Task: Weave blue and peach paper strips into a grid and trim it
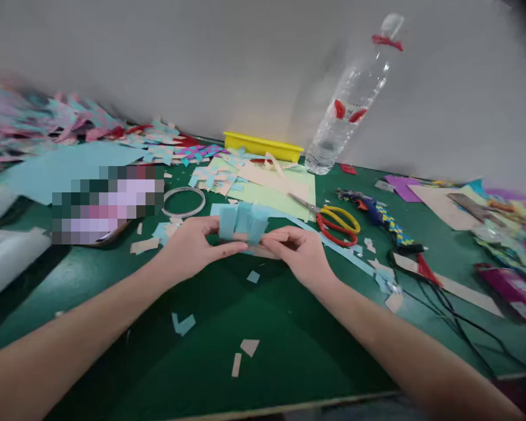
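Note:
Both hands hold a small woven piece of paper strips, light blue strips crossing pale peach ones, just above the green table. My left hand pinches its left side with thumb and fingers. At the lower right, my right hand has its fingertips closed on the peach strip end. Beyond my right hand lie scissors with red and yellow handles, blades pointing left. A long light blue paper strip runs under the right wrist area. Behind my left hand rests a roll of clear tape.
A plastic bottle stands at the back beside a yellow tray. A phone, its screen blurred out, lies left. Woven paper pieces heap at the back left. Cords, a magenta packet and paper scraps are scattered around.

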Demonstrator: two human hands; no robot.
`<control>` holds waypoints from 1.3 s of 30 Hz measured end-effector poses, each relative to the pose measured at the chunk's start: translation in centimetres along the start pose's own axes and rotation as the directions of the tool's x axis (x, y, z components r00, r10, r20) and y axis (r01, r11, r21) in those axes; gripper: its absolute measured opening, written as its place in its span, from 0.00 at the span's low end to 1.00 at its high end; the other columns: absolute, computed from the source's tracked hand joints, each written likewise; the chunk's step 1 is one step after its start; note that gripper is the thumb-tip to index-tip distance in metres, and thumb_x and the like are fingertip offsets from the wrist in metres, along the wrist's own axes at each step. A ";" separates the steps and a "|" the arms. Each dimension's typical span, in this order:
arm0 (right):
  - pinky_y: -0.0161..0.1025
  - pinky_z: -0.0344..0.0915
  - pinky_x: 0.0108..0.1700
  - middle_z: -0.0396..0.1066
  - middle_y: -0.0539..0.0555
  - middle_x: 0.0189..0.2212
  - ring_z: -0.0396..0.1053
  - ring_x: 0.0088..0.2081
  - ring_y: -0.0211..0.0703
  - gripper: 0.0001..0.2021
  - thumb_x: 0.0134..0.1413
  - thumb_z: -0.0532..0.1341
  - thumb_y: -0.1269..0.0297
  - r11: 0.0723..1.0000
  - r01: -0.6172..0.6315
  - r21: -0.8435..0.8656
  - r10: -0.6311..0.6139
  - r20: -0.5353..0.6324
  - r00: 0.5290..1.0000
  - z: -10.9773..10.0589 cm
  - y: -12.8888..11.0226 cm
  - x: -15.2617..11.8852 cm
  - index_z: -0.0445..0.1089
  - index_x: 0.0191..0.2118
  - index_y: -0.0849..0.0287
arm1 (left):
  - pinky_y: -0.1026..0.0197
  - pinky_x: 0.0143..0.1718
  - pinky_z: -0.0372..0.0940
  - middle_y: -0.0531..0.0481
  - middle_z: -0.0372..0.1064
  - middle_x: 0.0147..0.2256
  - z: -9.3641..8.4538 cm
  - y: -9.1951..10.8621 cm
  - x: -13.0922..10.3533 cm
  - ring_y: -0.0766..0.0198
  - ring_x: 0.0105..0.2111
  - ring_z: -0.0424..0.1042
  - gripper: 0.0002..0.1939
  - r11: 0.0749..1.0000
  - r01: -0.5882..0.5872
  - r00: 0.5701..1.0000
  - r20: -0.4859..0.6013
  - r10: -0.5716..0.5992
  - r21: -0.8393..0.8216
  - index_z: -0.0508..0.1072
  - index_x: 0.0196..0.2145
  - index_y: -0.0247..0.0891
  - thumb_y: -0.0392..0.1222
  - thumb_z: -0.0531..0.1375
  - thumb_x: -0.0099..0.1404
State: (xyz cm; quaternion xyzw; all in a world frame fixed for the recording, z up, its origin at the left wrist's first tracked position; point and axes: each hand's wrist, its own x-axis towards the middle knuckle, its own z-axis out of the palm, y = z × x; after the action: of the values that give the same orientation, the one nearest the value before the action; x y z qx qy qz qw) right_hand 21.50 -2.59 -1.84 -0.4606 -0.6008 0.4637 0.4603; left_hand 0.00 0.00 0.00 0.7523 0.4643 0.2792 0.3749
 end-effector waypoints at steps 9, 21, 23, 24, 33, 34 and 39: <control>0.35 0.70 0.36 0.76 0.49 0.32 0.72 0.33 0.39 0.07 0.49 0.65 0.61 0.993 0.075 -0.094 -0.069 0.066 0.995 0.5 -0.7 -1.0 0.76 0.35 0.54 | 0.60 0.34 0.69 0.51 0.76 0.32 1.0 0.4 -0.6 0.55 0.37 0.74 0.12 1.000 0.031 0.994 -0.106 -0.031 -0.001 0.79 0.27 0.43 0.53 0.64 0.53; 0.35 0.69 0.37 0.76 0.50 0.34 0.73 0.36 0.40 0.07 0.53 0.61 0.60 0.936 0.124 -0.329 -0.107 0.070 0.992 0.2 -0.6 -1.0 0.76 0.35 0.54 | 0.64 0.31 0.70 0.54 0.77 0.34 0.9 0.1 -0.8 0.61 0.34 0.75 0.08 0.997 -0.057 0.980 -0.194 0.044 -0.060 0.80 0.33 0.47 0.50 0.64 0.56; 0.36 0.69 0.37 0.76 0.50 0.34 0.72 0.36 0.40 0.07 0.53 0.61 0.60 0.934 0.124 -0.336 -0.104 0.075 0.992 0.2 -0.7 -1.0 0.76 0.35 0.54 | 0.64 0.32 0.71 0.54 0.77 0.33 0.9 0.1 -0.8 0.61 0.34 0.75 0.08 0.996 -0.059 0.979 -0.201 0.045 -0.064 0.80 0.33 0.48 0.49 0.65 0.56; 0.36 0.69 0.37 0.76 0.50 0.34 0.72 0.36 0.40 0.08 0.54 0.61 0.60 0.934 0.124 -0.336 -0.102 0.080 0.992 0.2 -0.8 -1.0 0.76 0.35 0.54 | 0.64 0.31 0.71 0.54 0.77 0.33 0.9 0.0 -0.8 0.61 0.33 0.75 0.08 0.997 -0.052 0.978 -0.206 0.040 -0.057 0.80 0.33 0.48 0.50 0.65 0.56; 0.34 0.69 0.37 0.75 0.49 0.35 0.72 0.36 0.39 0.10 0.47 0.66 0.62 0.935 0.182 -0.305 -0.151 0.120 0.981 0.3 -0.7 -1.2 0.74 0.38 0.54 | 0.61 0.33 0.72 0.52 0.76 0.40 1.3 -0.1 -1.0 0.55 0.37 0.75 0.09 0.998 -0.014 0.974 -0.227 0.026 0.056 0.80 0.31 0.48 0.52 0.65 0.54; 0.34 0.70 0.37 0.75 0.49 0.35 0.72 0.35 0.39 0.08 0.48 0.65 0.62 0.938 0.178 -0.298 -0.147 0.124 0.981 0.2 -0.6 -1.2 0.74 0.37 0.54 | 0.62 0.32 0.72 0.51 0.76 0.40 1.3 -0.1 -1.0 0.56 0.36 0.75 0.10 0.999 -0.013 0.974 -0.224 0.024 0.052 0.80 0.31 0.47 0.52 0.65 0.54; 0.35 0.70 0.37 0.76 0.47 0.33 0.73 0.34 0.38 0.06 0.52 0.62 0.64 0.944 0.162 -0.289 -0.134 0.114 0.984 0.0 -0.2 -1.0 0.76 0.36 0.51 | 0.64 0.24 0.69 0.51 0.77 0.32 1.3 -0.1 -1.0 0.62 0.26 0.73 0.12 0.998 0.002 0.977 -0.212 0.010 0.058 0.80 0.32 0.44 0.54 0.64 0.55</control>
State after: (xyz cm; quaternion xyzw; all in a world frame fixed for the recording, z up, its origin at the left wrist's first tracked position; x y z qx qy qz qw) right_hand 21.59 -3.59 -1.72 -0.4562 -0.7171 0.3532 0.3911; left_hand 0.51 -1.31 -0.83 0.7298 0.5081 0.3447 0.3007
